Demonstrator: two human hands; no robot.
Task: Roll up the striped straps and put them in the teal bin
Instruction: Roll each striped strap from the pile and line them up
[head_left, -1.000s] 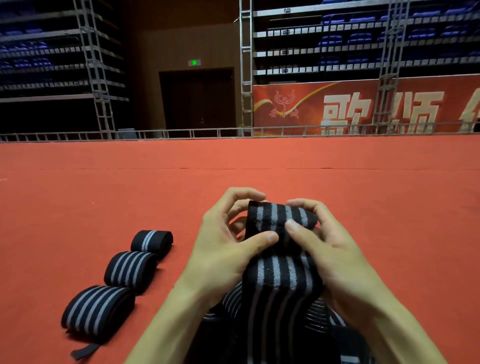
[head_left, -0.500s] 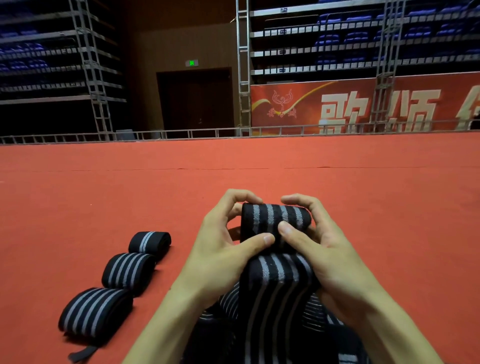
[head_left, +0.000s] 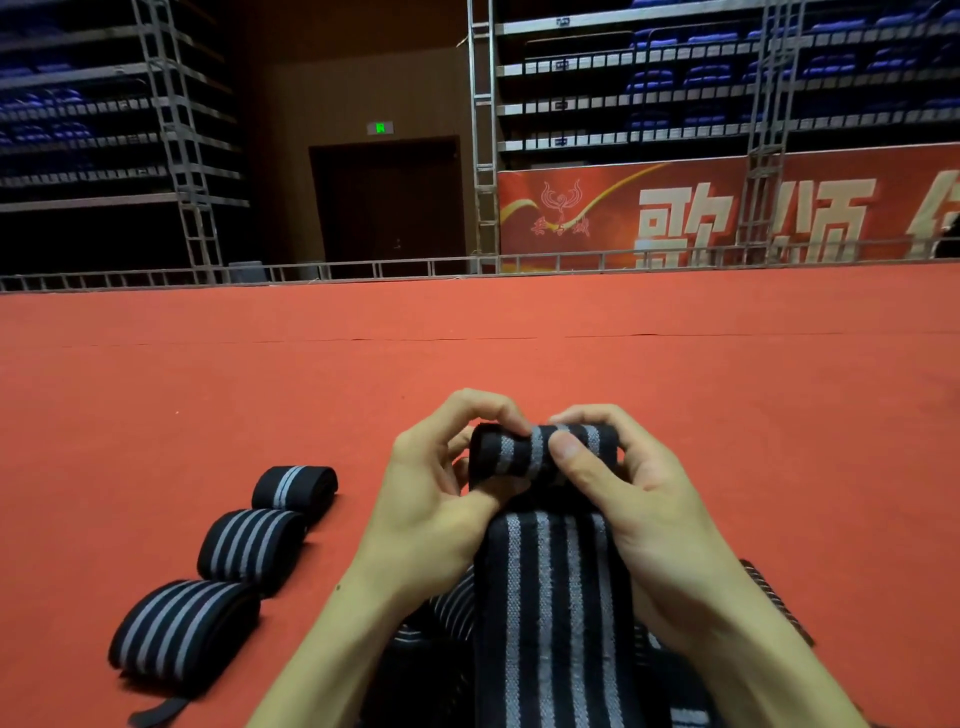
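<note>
A black strap with grey stripes (head_left: 553, 597) runs from the bottom of the view up to a small roll at its far end. My left hand (head_left: 436, 499) pinches the roll's left side between thumb and fingers. My right hand (head_left: 628, 499) grips its right side, thumb pressed on top. Three rolled striped straps lie in a row on the red carpet to the left: a near one (head_left: 182, 631), a middle one (head_left: 252, 543) and a far one (head_left: 293, 486). More loose strap lies bunched under my forearms (head_left: 452, 608). No teal bin is in view.
Red carpet (head_left: 519, 364) stretches ahead to a low metal rail (head_left: 363, 270). Beyond it stand scaffold towers, tiers of blue seats, a dark doorway and a red banner (head_left: 727, 213).
Both hands have turned the roll further, so it is tighter and my fingers now curl over its top. The view has tipped slightly. The three rolled straps have not moved.
</note>
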